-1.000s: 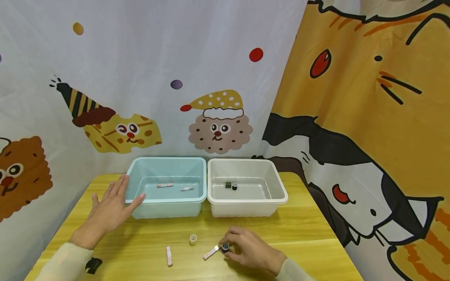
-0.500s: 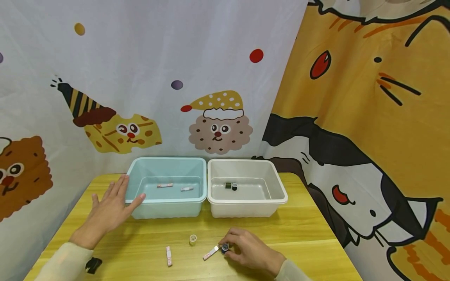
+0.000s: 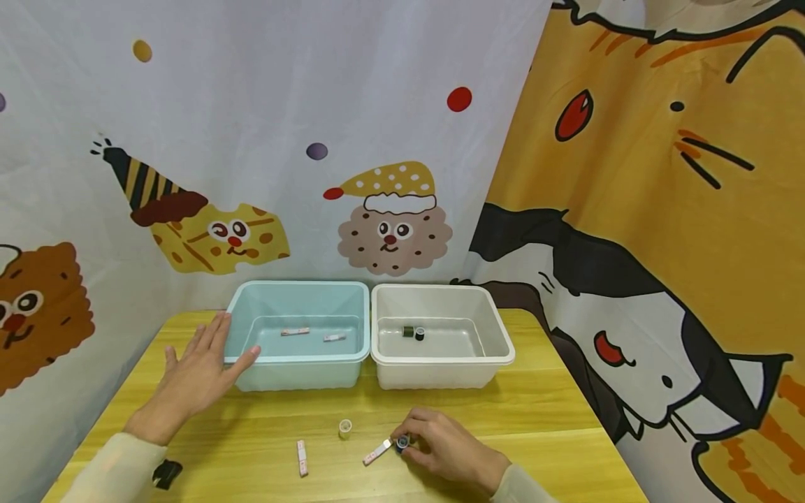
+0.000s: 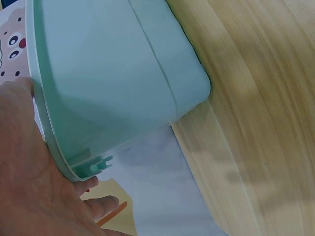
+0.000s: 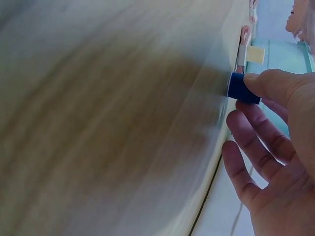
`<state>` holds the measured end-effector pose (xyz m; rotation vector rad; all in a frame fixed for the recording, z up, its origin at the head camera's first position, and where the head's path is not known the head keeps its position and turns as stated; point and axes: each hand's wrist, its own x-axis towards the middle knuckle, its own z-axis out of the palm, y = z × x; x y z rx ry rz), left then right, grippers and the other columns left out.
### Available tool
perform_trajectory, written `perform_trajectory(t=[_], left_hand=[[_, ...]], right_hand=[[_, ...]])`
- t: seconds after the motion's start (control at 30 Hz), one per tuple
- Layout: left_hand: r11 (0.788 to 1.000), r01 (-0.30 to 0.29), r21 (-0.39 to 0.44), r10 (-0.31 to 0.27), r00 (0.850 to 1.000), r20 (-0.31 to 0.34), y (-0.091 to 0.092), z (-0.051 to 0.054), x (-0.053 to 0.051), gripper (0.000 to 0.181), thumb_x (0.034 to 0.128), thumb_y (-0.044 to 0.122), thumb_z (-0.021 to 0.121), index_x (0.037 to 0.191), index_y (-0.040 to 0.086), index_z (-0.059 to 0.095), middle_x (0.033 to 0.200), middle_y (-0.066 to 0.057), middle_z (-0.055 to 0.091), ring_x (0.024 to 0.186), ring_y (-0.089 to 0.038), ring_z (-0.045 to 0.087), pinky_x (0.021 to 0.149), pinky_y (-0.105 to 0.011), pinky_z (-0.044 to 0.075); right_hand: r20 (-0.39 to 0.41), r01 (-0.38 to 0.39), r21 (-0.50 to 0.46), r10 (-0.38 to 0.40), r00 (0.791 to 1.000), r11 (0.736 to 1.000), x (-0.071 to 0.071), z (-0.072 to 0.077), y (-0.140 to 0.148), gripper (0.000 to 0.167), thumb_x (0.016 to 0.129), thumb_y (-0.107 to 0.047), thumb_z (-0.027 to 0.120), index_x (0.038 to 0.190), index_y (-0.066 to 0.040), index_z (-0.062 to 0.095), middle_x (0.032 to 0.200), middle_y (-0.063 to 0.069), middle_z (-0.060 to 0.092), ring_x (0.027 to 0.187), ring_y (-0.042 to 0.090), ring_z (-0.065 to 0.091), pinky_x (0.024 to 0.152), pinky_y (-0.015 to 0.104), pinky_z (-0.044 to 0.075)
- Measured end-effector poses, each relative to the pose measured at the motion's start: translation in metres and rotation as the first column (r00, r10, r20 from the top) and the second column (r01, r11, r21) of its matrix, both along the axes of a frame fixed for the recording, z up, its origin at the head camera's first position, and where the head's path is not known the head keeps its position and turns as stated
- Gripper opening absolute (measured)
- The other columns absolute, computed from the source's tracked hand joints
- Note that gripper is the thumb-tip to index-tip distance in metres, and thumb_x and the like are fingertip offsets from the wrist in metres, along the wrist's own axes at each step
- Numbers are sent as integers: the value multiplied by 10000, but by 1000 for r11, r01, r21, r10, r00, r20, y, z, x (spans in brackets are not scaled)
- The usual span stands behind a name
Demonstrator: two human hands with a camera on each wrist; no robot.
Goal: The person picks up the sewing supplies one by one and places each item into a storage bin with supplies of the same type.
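Note:
My right hand (image 3: 449, 447) pinches a small dark blue thread spool (image 5: 243, 88) between thumb and index finger, low over or on the table; the other fingers are spread loosely. Beside it lies a flat pinkish-white strip bundle (image 3: 377, 453). A second such strip (image 3: 302, 458) and a cream spool (image 3: 345, 429) are farther left on the table. With fingers straight, my left hand (image 3: 191, 374) rests on the corner rim of the light blue bin (image 4: 113, 64). Inside that bin are two strip bundles (image 3: 295, 332). The white bin (image 3: 443, 374) holds a green spool (image 3: 408, 331) and a black spool (image 3: 419, 334).
Both bins stand side by side at the back of the yellow wood-grain table (image 3: 534, 433). A printed cartoon curtain (image 3: 390, 84) hangs right behind them. A black object (image 3: 167, 475) shows beside the left sleeve.

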<state>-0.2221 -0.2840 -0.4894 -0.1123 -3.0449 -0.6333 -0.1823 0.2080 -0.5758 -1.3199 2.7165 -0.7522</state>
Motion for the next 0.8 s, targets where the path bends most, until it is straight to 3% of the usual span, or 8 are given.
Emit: perform_trajectory(t=[0.6, 0.8], left_hand=[[1000, 2, -7, -2, 1000, 1, 0, 1, -1, 1161, 1157, 808, 428, 1857, -20, 10, 1943, -316, 19, 1717, -733, 136, 1194, -1060, 11], [1000, -1, -8, 1, 1000, 6, 0, 1, 0, 1169, 1154, 812, 428, 1854, -27, 12, 1939, -326, 21, 1717, -734, 130, 1196, -1058, 5]], right_hand=[[36, 12, -10, -11, 999, 1000, 3, 4, 0, 288, 1100, -187, 841, 1386, -222, 829, 1227, -111, 782, 1038, -45, 716, 904, 153, 622], [2, 5, -13, -5, 1000, 1000, 2, 6, 1, 297, 1096, -180, 843, 1390, -213, 824, 1232, -98, 790, 1039, -21, 732, 916, 184, 644]])
